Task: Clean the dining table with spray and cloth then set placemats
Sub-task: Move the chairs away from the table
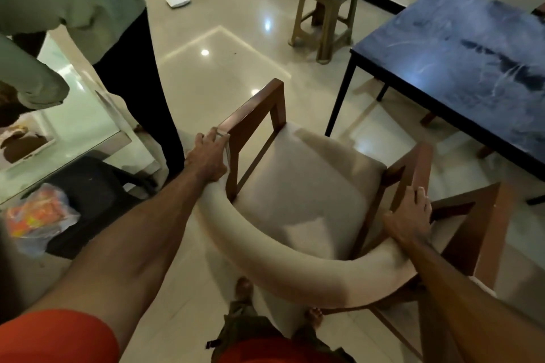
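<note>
You hold a cushioned wooden armchair [303,186] at the centre of the frame, your left hand [208,156] wrapped over the rear end of its left armrest and your right hand [408,219] curled round the rear end of its right armrest, both where the curved backrest meets the wood. That matched grip at either side suits shifting the chair, probably to open access to the dining table [460,68], whose dark blue top fills the upper right, streaked and bare. No spray, cloth or placemats can be made out. A plastic stool [324,15] bearing a purple container stands at top centre, and another person [73,9] stands at upper left.
</note>
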